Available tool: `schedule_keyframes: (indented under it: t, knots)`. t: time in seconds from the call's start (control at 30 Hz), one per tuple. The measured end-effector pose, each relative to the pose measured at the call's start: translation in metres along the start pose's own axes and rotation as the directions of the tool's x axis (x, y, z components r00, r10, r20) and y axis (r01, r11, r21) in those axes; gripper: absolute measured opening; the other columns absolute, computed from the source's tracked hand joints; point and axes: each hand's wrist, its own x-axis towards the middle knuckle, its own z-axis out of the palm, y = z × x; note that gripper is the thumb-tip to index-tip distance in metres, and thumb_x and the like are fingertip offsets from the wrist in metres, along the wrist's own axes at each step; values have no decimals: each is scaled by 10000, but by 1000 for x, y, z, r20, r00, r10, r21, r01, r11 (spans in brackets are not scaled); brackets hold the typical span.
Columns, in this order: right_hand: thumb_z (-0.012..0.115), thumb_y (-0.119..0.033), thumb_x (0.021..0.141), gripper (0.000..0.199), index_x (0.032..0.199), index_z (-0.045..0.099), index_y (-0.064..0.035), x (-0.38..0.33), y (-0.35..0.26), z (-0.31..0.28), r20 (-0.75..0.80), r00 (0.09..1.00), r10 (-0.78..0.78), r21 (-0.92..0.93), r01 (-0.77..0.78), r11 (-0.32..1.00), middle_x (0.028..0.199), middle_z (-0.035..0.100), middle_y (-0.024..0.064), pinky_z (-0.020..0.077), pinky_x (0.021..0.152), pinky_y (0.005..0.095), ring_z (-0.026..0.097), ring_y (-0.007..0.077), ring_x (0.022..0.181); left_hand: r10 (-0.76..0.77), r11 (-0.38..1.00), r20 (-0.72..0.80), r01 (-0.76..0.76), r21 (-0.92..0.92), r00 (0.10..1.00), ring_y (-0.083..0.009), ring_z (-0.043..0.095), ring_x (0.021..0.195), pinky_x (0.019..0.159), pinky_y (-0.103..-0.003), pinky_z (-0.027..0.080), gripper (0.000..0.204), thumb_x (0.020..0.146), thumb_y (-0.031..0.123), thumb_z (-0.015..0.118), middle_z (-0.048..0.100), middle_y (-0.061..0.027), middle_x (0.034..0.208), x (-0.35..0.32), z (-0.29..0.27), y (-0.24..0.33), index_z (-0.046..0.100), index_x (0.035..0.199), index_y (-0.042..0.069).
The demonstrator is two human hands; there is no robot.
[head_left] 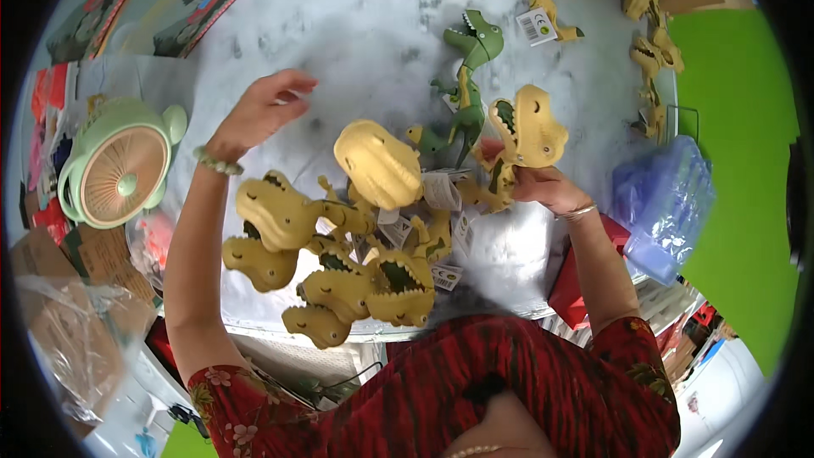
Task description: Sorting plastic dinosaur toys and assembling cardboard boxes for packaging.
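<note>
My right hand [543, 185] is closed around a yellow dinosaur toy [527, 131], gripping it low on the body so its big open-mouthed head stands up above my fingers, over the right part of the grey worktop [373, 42]. My left hand [259, 110] is empty and spread wide, hovering above bare worktop to the left, touching nothing.

Between my arms sits a heap of yellow dinosaurs [339, 254], stacked loosely and reaching right to the near edge. The lowest ones look as if they overhang it, though the bend of the lens makes that hard to judge. A nudge from either forearm could send one off the worktop onto the floor.

The green dinosaur [471, 76] stands upright just beside the toy I hold. If I swing my right hand leftward I may knock it over. The paper tags [441, 191] hang loose among the heap, and one could snag and drag a neighbour along. My low grip also leaves the heavy head free to tip.
</note>
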Motion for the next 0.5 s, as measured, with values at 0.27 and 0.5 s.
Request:
schedule_keyframes:
  t: [0.27,0.5]
  knots:
    - [591,-53,668,517,1147,396,-35,-4,-21,-9,127,984,126,-35,-123,992,1253,310,109,215,948,330,278,201,1160,149,954,364,-230,190,920,-188,441,939,745,-286,384,422,723,99,554,428,-46,1084,48,40,24,435,1123,156]
    - [628,-48,669,498,1119,415,-39,1,-14,33,-150,988,35,-479,-104,872,1119,462,68,346,865,277,439,148,1013,13,971,294,-82,223,956,-159,460,908,722,-273,400,419,711,104,573,448,-56,1038,33,36,-1,440,1109,104]
